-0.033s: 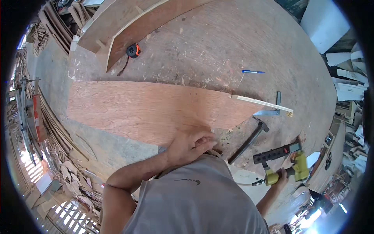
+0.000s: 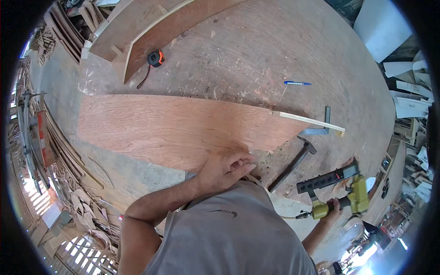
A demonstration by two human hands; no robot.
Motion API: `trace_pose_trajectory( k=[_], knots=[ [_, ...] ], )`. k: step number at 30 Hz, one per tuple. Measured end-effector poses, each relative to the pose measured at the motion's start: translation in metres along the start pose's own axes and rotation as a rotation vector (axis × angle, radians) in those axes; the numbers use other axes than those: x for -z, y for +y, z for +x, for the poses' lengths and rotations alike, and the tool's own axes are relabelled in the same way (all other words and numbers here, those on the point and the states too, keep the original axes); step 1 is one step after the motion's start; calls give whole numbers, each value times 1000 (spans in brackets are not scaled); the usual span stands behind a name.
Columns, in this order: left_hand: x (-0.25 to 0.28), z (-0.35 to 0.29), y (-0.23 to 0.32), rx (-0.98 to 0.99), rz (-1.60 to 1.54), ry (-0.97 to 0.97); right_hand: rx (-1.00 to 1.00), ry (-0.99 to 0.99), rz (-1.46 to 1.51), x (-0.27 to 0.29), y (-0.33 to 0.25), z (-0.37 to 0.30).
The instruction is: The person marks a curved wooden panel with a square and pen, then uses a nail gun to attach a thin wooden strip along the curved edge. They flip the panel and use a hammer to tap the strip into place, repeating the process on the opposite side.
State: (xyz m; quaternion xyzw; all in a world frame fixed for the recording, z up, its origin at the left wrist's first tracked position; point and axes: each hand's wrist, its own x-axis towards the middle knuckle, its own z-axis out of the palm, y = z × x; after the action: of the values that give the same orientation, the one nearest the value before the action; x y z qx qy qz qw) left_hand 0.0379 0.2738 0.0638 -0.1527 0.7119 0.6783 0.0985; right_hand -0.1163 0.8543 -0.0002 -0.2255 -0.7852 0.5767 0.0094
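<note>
Hands apart: right gripping a nail gun, left loosely curled at a plywood board

The right hand (image 2: 337, 210) was closed around the handle of the green-and-black nail gun (image 2: 358, 195) at the near right. The left hand (image 2: 224, 167) lay at the near edge of the plywood board (image 2: 174, 126), fingers half bent; whether it held anything could not be told. The board stretched leftward across the desk (image 2: 238, 50). A pale wood strip (image 2: 311, 121) ran along its far right edge and jutted past it, crossing a metal square (image 2: 327, 120). Between the left hand and the nail gun lay a hammer (image 2: 292, 166). Farther off were a blue pen (image 2: 297, 83) on the right and, on the left, a tape measure (image 2: 156, 58) beside a curved wooden frame (image 2: 151, 40) that took up the far left.
</note>
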Motion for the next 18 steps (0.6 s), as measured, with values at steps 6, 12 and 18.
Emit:
trace_pose_trajectory(
  k=[6,12,18],
  knots=[
    [-6,16,-12,10,-356,-88,186,-701,152,-156,-206,-87],
    [-23,28,-23,-126,-683,-17,21,-1126,-569,-280,-262,-143],
    [-16,31,-28,-169,-1063,-49,446,-1341,-1224,-317,-276,-156]
  ],
)
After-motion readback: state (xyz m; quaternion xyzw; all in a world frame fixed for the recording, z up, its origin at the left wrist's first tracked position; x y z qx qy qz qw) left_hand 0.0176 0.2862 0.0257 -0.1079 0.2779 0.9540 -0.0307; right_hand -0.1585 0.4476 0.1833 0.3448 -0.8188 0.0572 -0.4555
